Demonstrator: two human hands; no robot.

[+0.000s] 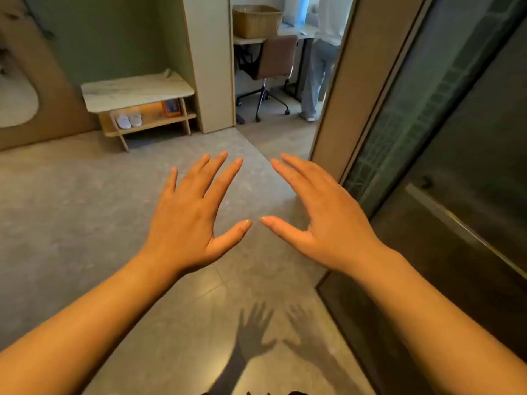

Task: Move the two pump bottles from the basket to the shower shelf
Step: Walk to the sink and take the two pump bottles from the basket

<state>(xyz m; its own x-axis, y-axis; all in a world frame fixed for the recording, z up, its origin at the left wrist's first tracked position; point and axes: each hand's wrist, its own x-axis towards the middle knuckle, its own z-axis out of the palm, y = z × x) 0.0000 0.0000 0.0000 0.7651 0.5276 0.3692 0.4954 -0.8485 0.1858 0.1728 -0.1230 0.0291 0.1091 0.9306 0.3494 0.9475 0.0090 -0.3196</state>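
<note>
Currently, left hand [185,220] and right hand [325,218] are spread flat, palms down, grasping nothing. The basket [256,21] sits well ahead on the counter [248,40] beyond the doorway, roughly centred between both; no pump bottles are visible.

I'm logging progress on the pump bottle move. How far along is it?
Nothing looks done: no pump bottle is in view. In hand: nothing; the left hand and right hand are spread open and empty above the floor. A wicker basket sits on the desk beyond the doorway. Both bottle moves remain.
</note>
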